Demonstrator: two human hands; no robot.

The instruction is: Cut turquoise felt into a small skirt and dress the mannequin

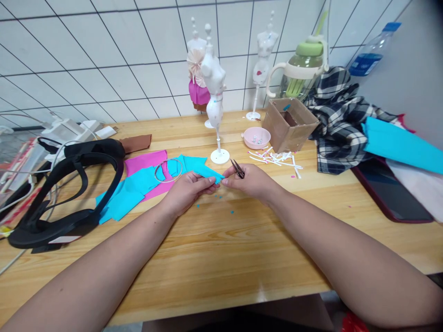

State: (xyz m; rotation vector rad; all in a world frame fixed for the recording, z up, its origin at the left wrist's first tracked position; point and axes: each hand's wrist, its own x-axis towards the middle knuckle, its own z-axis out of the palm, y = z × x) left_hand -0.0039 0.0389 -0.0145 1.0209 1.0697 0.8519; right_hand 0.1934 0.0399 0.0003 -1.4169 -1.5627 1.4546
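Observation:
My left hand [188,190] pinches the near edge of a blue fabric piece [195,167] on the wooden table [221,258]. My right hand [251,180] is closed round small dark snips [237,168], and its fingertips meet the fabric's pointed tip beside the left hand's fingers. More blue fabric [129,193] and a pink piece [147,162] lie to the left, with a thin wire ring [168,170] on top. Tiny blue scraps [218,197] dot the table just below my hands. A bare white mannequin [215,92] on a stand rises right behind the fabric.
A black headset strap [65,193] lies at the left. Behind are two more mannequins [198,69], a pink bowl [256,137], white paper strips [277,159], a cardboard box [289,123], a green-lidded jug [304,64], a plaid cloth [337,120] and a dark tablet [391,193].

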